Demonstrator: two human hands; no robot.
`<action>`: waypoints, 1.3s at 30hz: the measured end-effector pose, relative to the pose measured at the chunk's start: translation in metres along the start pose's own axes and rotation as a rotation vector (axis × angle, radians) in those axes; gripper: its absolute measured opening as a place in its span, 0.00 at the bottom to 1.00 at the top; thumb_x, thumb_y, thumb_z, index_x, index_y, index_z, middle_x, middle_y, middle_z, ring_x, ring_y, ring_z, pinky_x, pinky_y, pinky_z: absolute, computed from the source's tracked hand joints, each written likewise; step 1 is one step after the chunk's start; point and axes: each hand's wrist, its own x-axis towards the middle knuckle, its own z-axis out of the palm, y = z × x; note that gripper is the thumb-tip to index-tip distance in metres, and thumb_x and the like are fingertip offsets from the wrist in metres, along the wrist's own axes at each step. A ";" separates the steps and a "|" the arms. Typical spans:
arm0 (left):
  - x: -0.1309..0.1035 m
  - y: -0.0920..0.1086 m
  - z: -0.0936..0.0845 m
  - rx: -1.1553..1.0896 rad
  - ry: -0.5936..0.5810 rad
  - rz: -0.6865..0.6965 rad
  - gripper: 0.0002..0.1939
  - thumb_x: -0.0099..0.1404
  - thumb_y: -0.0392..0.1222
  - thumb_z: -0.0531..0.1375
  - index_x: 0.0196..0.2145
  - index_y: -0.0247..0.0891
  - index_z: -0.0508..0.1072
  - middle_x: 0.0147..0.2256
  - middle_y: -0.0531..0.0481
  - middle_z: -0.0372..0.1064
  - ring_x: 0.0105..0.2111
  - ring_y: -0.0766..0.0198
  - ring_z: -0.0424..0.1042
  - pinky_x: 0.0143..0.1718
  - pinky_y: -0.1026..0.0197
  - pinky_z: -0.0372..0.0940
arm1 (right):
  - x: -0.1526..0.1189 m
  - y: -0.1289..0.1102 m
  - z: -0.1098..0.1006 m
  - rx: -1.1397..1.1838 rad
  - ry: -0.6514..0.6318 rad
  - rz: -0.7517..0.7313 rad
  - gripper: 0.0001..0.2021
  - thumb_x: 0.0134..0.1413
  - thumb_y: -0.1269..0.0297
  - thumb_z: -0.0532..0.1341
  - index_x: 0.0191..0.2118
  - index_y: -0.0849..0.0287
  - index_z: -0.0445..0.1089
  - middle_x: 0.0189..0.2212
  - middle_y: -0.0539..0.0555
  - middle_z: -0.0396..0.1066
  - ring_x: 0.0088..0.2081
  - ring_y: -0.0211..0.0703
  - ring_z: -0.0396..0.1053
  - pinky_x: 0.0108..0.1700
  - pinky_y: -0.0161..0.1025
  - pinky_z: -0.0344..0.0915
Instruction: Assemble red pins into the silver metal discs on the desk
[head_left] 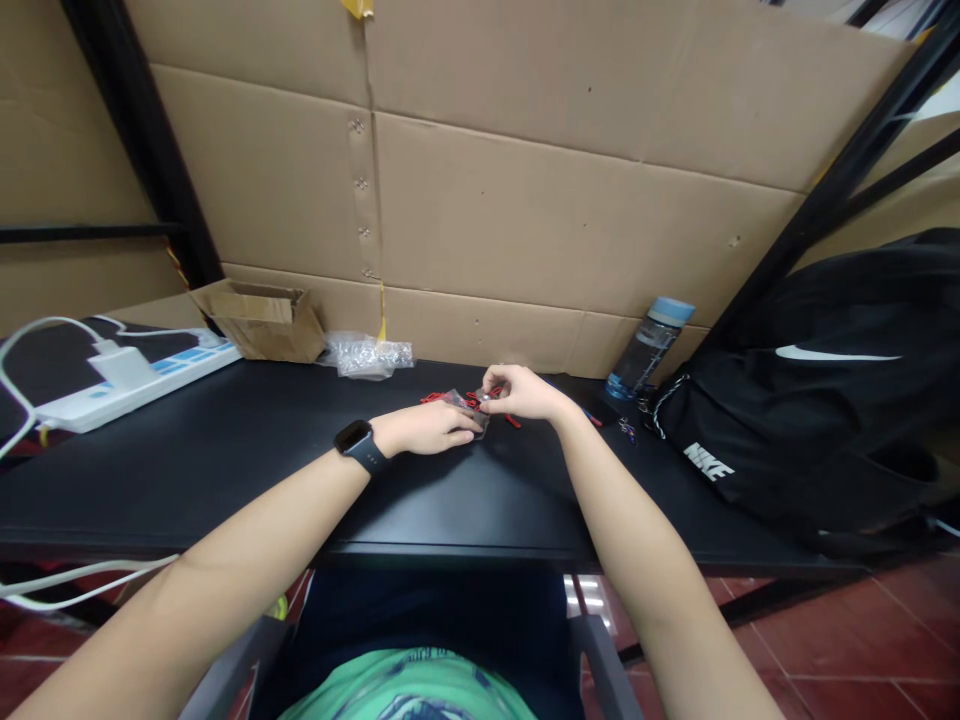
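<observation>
My left hand (427,428) lies low over the black tabletop, its fingers stretched out across a small clear plastic bag (480,425) with thin red wire-like pieces (433,398) about it. My right hand (523,392) comes in from the other side, thumb and fingers pinched together at the bag's far edge. Something small, shiny and red shows at those fingertips, too small to make out. A short red piece (513,421) rests on the table below my right hand. My left wrist wears a dark watch (358,443).
A white power strip (97,400) with a plug stands left. Behind are an open cardboard box (274,325), bubble wrap (367,355) and a cardboard wall (487,220). At right are a water bottle (649,350), small keys or trinkets (627,430) and a black backpack (825,400).
</observation>
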 end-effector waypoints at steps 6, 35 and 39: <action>0.000 -0.004 -0.001 -0.017 -0.083 0.044 0.16 0.72 0.44 0.55 0.52 0.47 0.77 0.56 0.49 0.72 0.54 0.58 0.72 0.58 0.61 0.62 | -0.001 -0.004 0.004 0.015 -0.239 -0.020 0.13 0.44 0.63 0.70 0.38 0.58 0.73 0.34 0.48 0.76 0.33 0.38 0.71 0.36 0.33 0.63; -0.004 -0.009 -0.006 -0.021 -0.085 -0.025 0.14 0.68 0.43 0.60 0.50 0.45 0.79 0.46 0.51 0.79 0.44 0.61 0.77 0.47 0.65 0.64 | 0.001 -0.002 0.003 -0.199 -0.365 0.095 0.15 0.41 0.58 0.72 0.39 0.55 0.80 0.33 0.49 0.78 0.33 0.40 0.72 0.33 0.32 0.60; -0.004 -0.010 -0.006 -0.016 -0.084 -0.018 0.14 0.68 0.43 0.61 0.50 0.45 0.79 0.48 0.52 0.79 0.46 0.61 0.77 0.49 0.66 0.64 | 0.002 -0.005 0.006 -0.197 -0.344 0.076 0.15 0.44 0.57 0.71 0.40 0.56 0.80 0.32 0.50 0.77 0.32 0.39 0.71 0.34 0.32 0.60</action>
